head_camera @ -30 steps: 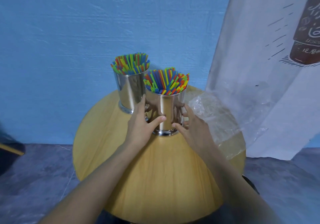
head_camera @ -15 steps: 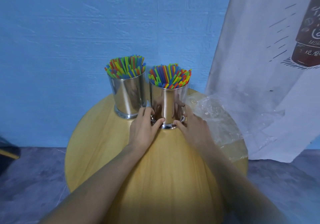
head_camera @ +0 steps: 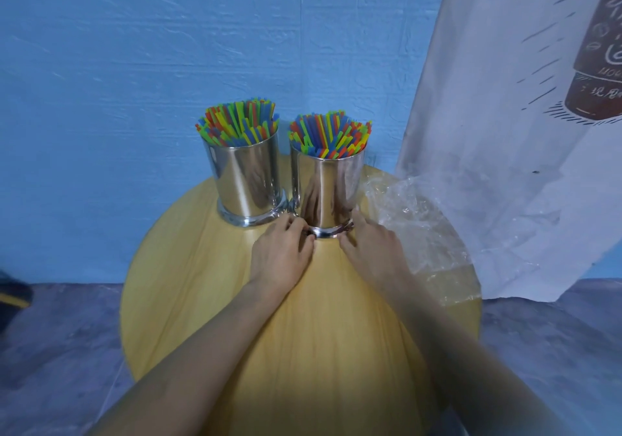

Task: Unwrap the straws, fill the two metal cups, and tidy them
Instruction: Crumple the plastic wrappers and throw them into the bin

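left grip point(head_camera: 279, 253) and right grip point(head_camera: 373, 253) both curled round base of right cup point(head_camera: 331, 189), bench point(head_camera: 202, 284) 12 o'clock; left cup point(head_camera: 245, 179) just beside at 11; both packed with straws point(head_camera: 239, 125); plastic wrap point(head_camera: 417, 220) at 2 o'clock

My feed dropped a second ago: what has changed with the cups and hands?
The left hand and right hand pushed the right cup away from the person, to stand beside the left cup, and slid down to hold its base. The left cup and the plastic wrap stayed put.
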Available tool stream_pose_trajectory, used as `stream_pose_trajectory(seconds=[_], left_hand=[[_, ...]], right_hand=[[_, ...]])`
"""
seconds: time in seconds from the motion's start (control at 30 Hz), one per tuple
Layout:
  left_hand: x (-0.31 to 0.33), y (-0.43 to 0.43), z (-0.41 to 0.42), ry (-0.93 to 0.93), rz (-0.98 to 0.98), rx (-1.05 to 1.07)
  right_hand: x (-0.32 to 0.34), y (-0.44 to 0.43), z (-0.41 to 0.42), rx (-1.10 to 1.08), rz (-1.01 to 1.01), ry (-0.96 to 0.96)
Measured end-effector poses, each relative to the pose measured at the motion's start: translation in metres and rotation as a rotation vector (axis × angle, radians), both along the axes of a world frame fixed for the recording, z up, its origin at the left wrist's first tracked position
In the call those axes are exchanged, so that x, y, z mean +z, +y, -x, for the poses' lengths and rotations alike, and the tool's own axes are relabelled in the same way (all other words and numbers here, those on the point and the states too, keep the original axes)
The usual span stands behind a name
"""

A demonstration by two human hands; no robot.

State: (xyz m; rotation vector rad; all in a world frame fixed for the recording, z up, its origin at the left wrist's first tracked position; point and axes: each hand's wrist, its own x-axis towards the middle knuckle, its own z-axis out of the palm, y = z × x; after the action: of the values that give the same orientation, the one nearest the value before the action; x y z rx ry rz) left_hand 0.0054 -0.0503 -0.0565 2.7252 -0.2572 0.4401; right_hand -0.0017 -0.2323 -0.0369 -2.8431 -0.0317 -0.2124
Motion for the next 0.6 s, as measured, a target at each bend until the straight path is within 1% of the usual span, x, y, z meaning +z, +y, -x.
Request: stream_pose_trajectory(seconds=[0.17, 0.23, 0.33, 0.43, 0.6], left_hand=[[-0.007, 0.010, 0.021, 0.001, -0.043, -0.047], [-0.011, 0.014, 0.032, -0.021, -0.058, -0.071], [-0.013, 0.019, 0.052, -0.097, -0.145, -0.089], [-0.014, 0.021, 0.070, -0.095, -0.206, -0.090], [-0.016, 0.013, 0.093, -0.062, -0.218, -0.103]], right_hand=[[0.001, 0.008, 0.020, 0.101, 0.020, 0.041], [-0.002, 0.014, 0.029, 0.143, 0.087, 0.009], [-0.010, 0.023, 0.045, 0.177, 0.217, -0.025], [-0.015, 0.025, 0.063, 0.190, 0.224, -0.023], [-0.003, 0.011, 0.097, 0.250, 0.203, -0.042]])
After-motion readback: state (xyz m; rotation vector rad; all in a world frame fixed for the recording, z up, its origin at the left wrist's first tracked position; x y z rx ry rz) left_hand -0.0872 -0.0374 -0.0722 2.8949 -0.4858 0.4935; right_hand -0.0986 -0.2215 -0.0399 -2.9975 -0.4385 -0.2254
